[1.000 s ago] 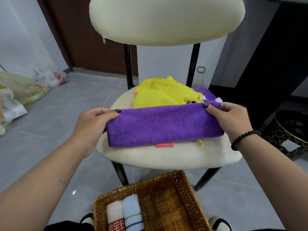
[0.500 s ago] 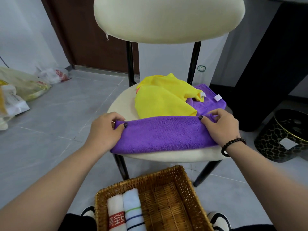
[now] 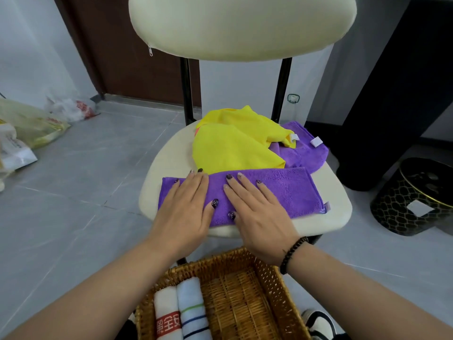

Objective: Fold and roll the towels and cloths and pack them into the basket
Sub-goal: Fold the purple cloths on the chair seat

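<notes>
A purple cloth (image 3: 291, 190) folded into a long strip lies across the front of the cream chair seat (image 3: 335, 207). My left hand (image 3: 186, 207) presses flat on its left part, fingers straight. Beside it, my right hand (image 3: 255, 204) lies flat on the strip's middle. Behind the strip sit a crumpled yellow cloth (image 3: 232, 146) and another purple cloth (image 3: 304, 150) with white tags. Below the chair, a wicker basket (image 3: 272, 285) holds a rolled white towel with a red band (image 3: 168, 315) and a rolled white towel with green and blue stripes (image 3: 192, 307) at its left side.
The chair's cream backrest (image 3: 242, 23) rises over the seat. Plastic bags (image 3: 31, 128) lie on the grey floor at the left. A black and gold round container (image 3: 416, 195) stands on the right, next to dark furniture (image 3: 402, 89). My shoes (image 3: 318, 322) flank the basket.
Both hands let go of the strip's ends, which they were pinching, and moved inward. They now press flat on the purple cloth, which lies smoothed on the seat's front.
</notes>
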The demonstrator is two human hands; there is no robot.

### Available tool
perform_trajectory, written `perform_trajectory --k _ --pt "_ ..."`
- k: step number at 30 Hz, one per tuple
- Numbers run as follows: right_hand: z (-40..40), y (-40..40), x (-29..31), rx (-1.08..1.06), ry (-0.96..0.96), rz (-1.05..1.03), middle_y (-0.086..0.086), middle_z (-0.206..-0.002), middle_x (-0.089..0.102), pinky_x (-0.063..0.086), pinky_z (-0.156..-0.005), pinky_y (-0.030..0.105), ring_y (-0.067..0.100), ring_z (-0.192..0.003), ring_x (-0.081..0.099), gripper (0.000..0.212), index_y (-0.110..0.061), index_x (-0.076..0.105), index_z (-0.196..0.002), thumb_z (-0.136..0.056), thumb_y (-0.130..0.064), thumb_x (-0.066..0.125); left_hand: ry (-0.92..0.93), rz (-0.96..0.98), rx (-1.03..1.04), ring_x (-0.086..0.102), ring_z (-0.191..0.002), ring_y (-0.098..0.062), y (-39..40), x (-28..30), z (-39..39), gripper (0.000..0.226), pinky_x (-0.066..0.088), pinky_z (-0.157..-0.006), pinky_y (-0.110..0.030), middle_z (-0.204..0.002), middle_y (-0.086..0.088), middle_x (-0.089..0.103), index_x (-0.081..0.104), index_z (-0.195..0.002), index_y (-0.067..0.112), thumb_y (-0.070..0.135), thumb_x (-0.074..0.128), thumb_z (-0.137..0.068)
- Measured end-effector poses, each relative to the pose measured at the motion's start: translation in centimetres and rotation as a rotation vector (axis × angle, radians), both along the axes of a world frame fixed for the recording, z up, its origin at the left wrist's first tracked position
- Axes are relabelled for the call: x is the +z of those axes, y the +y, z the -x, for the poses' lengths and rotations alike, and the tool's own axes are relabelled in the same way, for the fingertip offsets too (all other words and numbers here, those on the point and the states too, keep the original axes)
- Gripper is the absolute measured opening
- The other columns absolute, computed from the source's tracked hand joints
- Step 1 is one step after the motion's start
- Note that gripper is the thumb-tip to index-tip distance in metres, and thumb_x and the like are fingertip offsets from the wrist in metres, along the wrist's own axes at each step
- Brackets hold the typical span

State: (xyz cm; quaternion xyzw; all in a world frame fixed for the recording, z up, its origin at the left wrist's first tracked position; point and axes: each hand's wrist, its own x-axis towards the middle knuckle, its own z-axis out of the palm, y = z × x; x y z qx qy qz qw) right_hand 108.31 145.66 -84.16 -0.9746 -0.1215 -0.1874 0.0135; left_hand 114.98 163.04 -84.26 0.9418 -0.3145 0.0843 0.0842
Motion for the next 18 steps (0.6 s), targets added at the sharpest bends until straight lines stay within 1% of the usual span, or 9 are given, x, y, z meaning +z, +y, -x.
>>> perform_trajectory --k 2,7,9,12,14,16,18 --pt "-0.1 -0.4 -0.4 -0.041 0.086 0.056 0.006 -0.149 0.039 0.022 -0.109 0.043 0.022 -0.14 0.031 0.056 -0.01 0.041 -0.142 -0.095 -0.037 0.03 0.012 -0.025 0.009 0.013 -0.146 -0.017 0.2 -0.1 -0.1 0.075 0.009 -0.117 -0.034 -0.157 -0.004 0.02 0.017 -0.15 0.011 0.051 0.001 -0.089" --pt "0.2 -2.5 0.0 -0.136 0.221 0.083 0.004 -0.156 0.021 0.011 -0.113 0.042 0.019 -0.145 0.015 0.073 -0.012 0.023 -0.15 -0.095 -0.059 0.011 0.014 -0.022 0.027 0.018 -0.145 -0.017 1.4 -0.2 -0.5 0.077 0.014 -0.116 -0.033 -0.155 -0.004 0.026 0.021 -0.15 0.013 0.059 0.005 -0.09" --pt "0.5 -3.3 0.2 -0.18 0.252 0.057 0.003 -0.158 0.011 0.004 -0.115 0.041 0.017 -0.146 0.007 0.08 -0.014 0.013 -0.152 -0.091 -0.066 0.002 0.024 -0.025 0.036 0.019 -0.144 -0.018 1.8 -0.2 -0.6 0.08 0.015 -0.118 -0.034 -0.155 -0.005 0.026 0.02 -0.15 0.014 0.062 0.002 -0.09" --pt "0.9 -4.7 0.6 -0.227 0.283 0.022 -0.002 -0.157 -0.007 -0.006 -0.118 0.037 0.013 -0.145 -0.009 0.091 -0.019 -0.008 -0.149 -0.078 -0.075 -0.015 0.05 -0.014 0.054 0.016 -0.145 -0.018 2.2 -0.1 -0.6 0.084 0.011 -0.118 -0.035 -0.156 -0.005 0.023 0.017 -0.151 0.015 0.066 -0.001 -0.087" --pt "1.3 -5.4 0.9 -0.253 0.307 0.007 -0.003 -0.157 -0.011 -0.008 -0.118 0.035 0.012 -0.145 -0.012 0.094 -0.021 -0.013 -0.148 -0.074 -0.078 -0.015 0.076 0.005 0.066 0.014 -0.145 -0.018 2.4 0.0 -0.7 0.086 0.01 -0.118 -0.035 -0.156 -0.004 0.022 0.016 -0.151 0.016 0.069 0.0 -0.085" --pt "1.7 -6.1 1.1 -0.281 0.328 0.011 -0.003 -0.157 -0.012 -0.008 -0.118 0.034 0.012 -0.145 -0.011 0.096 -0.021 -0.014 -0.149 -0.072 -0.08 -0.012 0.094 -0.001 0.064 0.012 -0.146 -0.017 2.6 0.1 -0.8 0.088 0.01 -0.117 -0.033 -0.157 -0.003 0.019 0.013 -0.152 0.017 0.07 -0.001 -0.083" --pt "1.8 -6.8 1.4 -0.292 0.358 -0.027 -0.005 -0.157 -0.012 -0.008 -0.117 0.031 0.011 -0.145 -0.01 0.101 -0.022 -0.013 -0.149 -0.068 -0.082 -0.01 0.119 -0.032 0.07 0.008 -0.146 -0.017 2.6 0.4 -0.7 0.09 0.009 -0.118 -0.036 -0.158 -0.003 0.014 0.008 -0.152 0.018 0.071 -0.004 -0.08"
